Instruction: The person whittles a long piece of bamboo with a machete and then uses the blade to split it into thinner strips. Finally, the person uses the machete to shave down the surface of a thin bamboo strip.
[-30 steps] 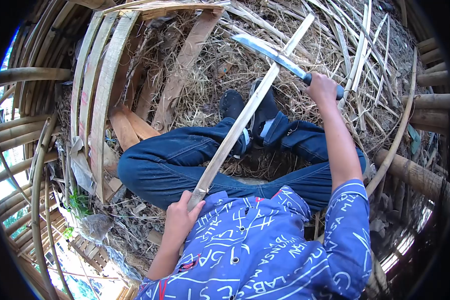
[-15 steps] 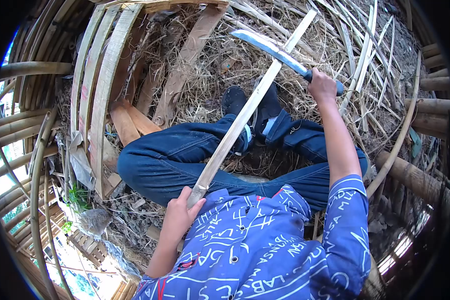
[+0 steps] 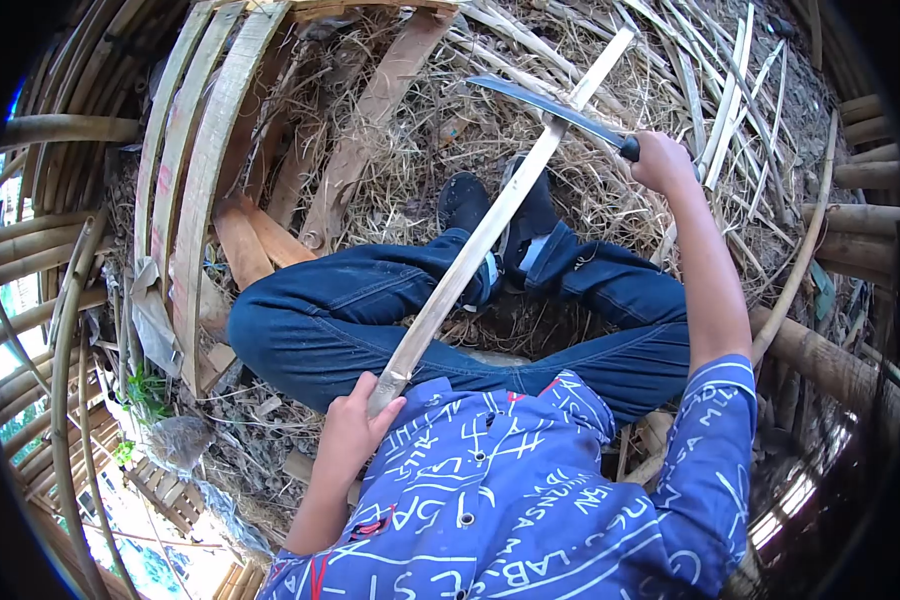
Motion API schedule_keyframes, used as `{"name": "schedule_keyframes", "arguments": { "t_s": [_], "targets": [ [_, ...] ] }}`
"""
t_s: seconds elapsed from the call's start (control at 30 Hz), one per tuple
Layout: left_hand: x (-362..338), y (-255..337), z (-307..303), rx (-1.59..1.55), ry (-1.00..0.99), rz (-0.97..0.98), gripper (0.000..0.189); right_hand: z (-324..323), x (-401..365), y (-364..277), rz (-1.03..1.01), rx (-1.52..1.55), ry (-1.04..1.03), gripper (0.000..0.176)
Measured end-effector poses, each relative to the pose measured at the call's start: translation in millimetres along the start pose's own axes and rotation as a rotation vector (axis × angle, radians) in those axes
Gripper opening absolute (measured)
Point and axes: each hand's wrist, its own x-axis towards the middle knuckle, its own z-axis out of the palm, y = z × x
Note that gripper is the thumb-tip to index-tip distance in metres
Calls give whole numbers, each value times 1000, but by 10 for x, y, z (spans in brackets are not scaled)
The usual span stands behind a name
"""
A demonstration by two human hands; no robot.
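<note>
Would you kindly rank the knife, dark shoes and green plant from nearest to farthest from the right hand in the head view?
1. Knife, gripped in the right hand.
2. Dark shoes, left of it, near the middle.
3. Green plant, at lower left.

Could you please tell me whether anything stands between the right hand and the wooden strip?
Only the knife that the right hand grips: its blade crosses the wooden strip near the far end, though I cannot tell whether they touch. Nothing else visible is in the way.
</note>
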Motion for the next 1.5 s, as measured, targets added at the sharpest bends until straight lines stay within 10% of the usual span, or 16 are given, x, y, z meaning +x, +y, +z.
{"name": "schedule_keyframes", "arguments": {
  "t_s": [0.53, 0.73, 1.0, 1.5],
  "targets": [
    [32, -108, -45, -181, -104, -127, 34, 633, 151, 34, 103, -218, 339, 17],
    [43, -96, 5, -184, -63, -94, 32, 334, 65, 165, 128, -100, 154, 27],
    [32, -88, 35, -156, -23, -72, 32, 487, -52, 174, 341, 968, -250, 11],
    [-6, -44, 112, -10, 101, 64, 29, 379, -472, -464, 336, 1656, -746, 10]
  ]
}}
